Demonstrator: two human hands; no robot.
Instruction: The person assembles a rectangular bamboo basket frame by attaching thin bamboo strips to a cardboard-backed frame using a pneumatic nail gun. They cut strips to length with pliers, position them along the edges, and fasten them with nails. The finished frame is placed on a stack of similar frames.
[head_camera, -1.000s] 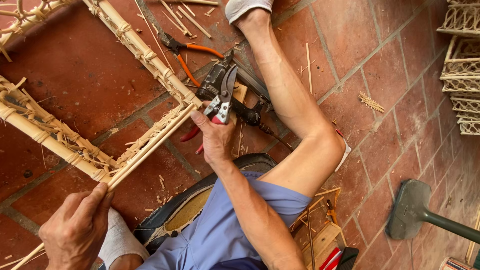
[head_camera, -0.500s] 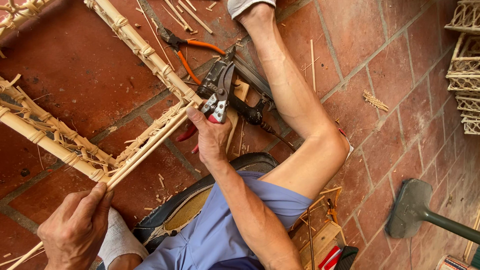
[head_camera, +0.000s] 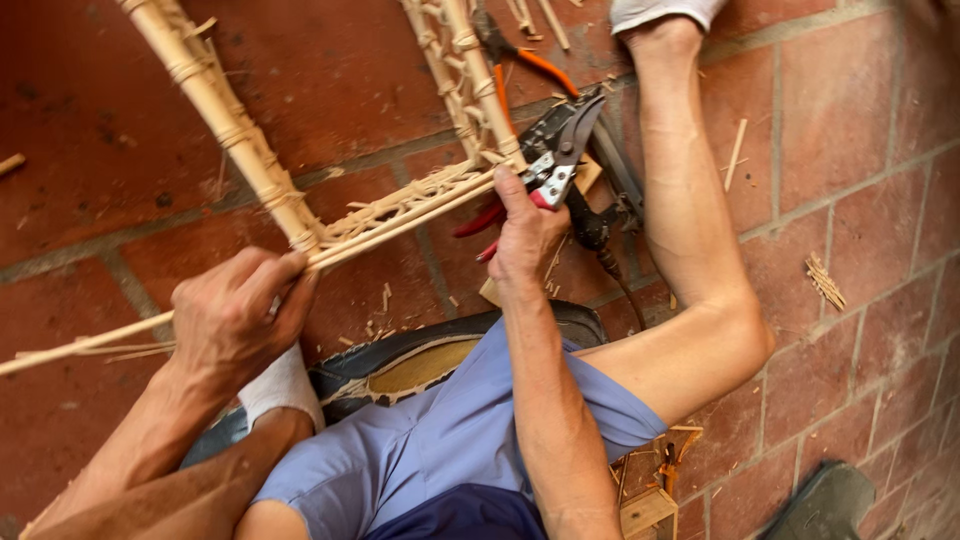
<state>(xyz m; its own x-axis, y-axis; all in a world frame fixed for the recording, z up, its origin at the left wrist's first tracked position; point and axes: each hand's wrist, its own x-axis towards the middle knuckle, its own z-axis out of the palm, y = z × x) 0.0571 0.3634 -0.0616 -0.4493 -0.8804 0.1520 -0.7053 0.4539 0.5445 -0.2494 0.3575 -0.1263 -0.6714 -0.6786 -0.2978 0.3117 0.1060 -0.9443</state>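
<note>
Rattan frame (head_camera: 400, 205): pale cane, matt, dry; joints wrapped in thin split strips, fibrous and a bit frayed. Pruning shears (head_camera: 555, 170) against the frame: dull grey metal blades, scuffed, with red glossy plastic handles. Second cutters (head_camera: 520, 60) beyond the frame: dark metal, orange plastic handles. Floor (head_camera: 860, 180) under the frame: red terracotta brick, rough, matt, grey mortar lines, dusted with cane splinters. Shirt (head_camera: 450, 440) below the frame: blue woven cloth, matt. Sock (head_camera: 285, 385): white knit.

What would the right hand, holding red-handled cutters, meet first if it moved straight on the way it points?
Probably the corner of the rattan frame, just ahead of the right hand and its cutters; depth is unclear.
</note>
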